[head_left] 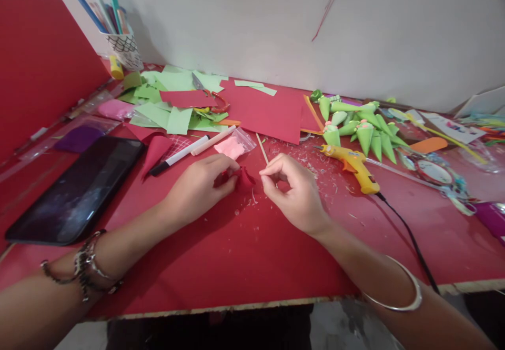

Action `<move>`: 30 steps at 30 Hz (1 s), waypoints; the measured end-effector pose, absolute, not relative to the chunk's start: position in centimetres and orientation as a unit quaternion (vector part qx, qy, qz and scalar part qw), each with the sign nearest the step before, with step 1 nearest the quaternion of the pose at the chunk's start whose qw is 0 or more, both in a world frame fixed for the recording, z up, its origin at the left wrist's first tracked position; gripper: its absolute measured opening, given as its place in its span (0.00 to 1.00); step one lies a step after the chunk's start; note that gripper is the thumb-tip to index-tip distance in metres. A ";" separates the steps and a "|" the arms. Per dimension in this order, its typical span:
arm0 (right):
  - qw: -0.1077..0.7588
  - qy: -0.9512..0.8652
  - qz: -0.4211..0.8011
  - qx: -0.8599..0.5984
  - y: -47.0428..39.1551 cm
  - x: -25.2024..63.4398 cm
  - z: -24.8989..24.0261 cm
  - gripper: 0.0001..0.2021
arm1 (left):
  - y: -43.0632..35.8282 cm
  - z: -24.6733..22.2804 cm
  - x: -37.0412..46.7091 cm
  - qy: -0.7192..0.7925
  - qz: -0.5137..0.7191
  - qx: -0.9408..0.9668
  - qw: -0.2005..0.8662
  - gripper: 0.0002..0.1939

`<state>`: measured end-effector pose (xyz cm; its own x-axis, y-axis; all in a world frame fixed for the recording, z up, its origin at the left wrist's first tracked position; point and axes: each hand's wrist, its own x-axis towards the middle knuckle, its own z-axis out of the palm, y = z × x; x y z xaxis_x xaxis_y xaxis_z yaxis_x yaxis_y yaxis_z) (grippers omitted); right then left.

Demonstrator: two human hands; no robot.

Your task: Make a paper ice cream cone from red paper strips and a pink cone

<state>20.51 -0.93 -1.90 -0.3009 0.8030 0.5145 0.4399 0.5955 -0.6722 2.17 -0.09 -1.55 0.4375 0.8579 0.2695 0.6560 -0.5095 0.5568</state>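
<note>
My left hand (201,184) is closed, thumb and fingers pinching a small folded piece of red paper (246,178) just above the red tabletop. Level with it, across a small gap, my right hand (294,189) is closed in a pinch. A thin pale wooden stick (261,148) rises from the right fingers; its lower end is hidden by them. Beyond the left hand lie a small bag of pale pink clay (230,148), a black-and-white marker (179,155) and a red paper cone (157,152).
A yellow glue gun (351,166) with a black cord lies right of my hands. Green paper cones (366,137) are heaped behind it. Green paper scraps (179,121) and scissors (215,101) lie at the back, a phone (79,189) at left, and a pen cup (125,50) by the wall.
</note>
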 end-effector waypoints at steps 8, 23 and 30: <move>0.390 -0.802 0.214 -0.399 -1.0 20.7 -1.4 0.05 | -0.1 -1.7 2.1 0.442 0.255 0.841 0.182 0.05; 0.361 -0.803 0.227 -0.416 -0.9 20.6 -1.4 0.04 | 0.0 -1.7 2.0 0.407 0.212 0.868 0.190 0.08; 0.335 -0.865 0.158 -0.340 -1.3 20.7 -1.3 0.03 | -0.1 -1.6 2.0 0.421 0.241 0.860 0.159 0.06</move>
